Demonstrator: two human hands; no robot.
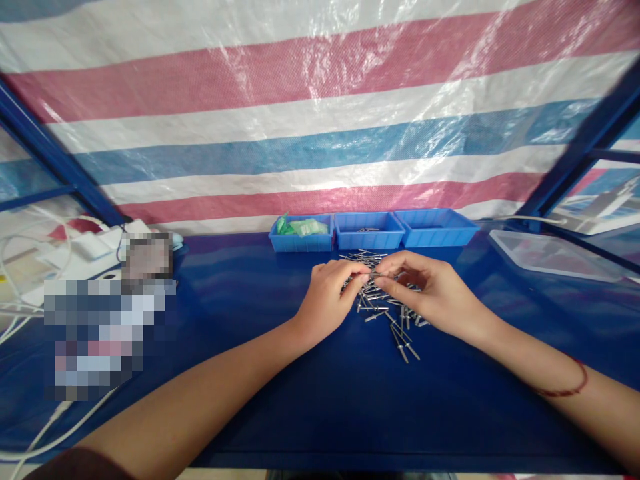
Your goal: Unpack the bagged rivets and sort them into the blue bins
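Observation:
A loose pile of silver blind rivets (pixel 400 333) lies on the blue table under and between my hands. My left hand (pixel 333 293) is closed in a pinch at the pile's left side. From the right, my right hand (pixel 433 287) pinches with thumb and forefinger, its fingertips almost meeting those of the left. A thin metal piece, which looks like one blind rivet (pixel 373 274), spans the two pinches. Fingers cover most of it. Other rivets are partly hidden behind both hands.
Three blue bins stand behind the pile: the left bin (pixel 303 247) holds green plastic packaging, the middle bin (pixel 370 240) a few rivets, the right bin (pixel 440 237) shows nothing inside. A clear plastic lid (pixel 555 257) lies right. White cables (pixel 75 433) and blurred items are left.

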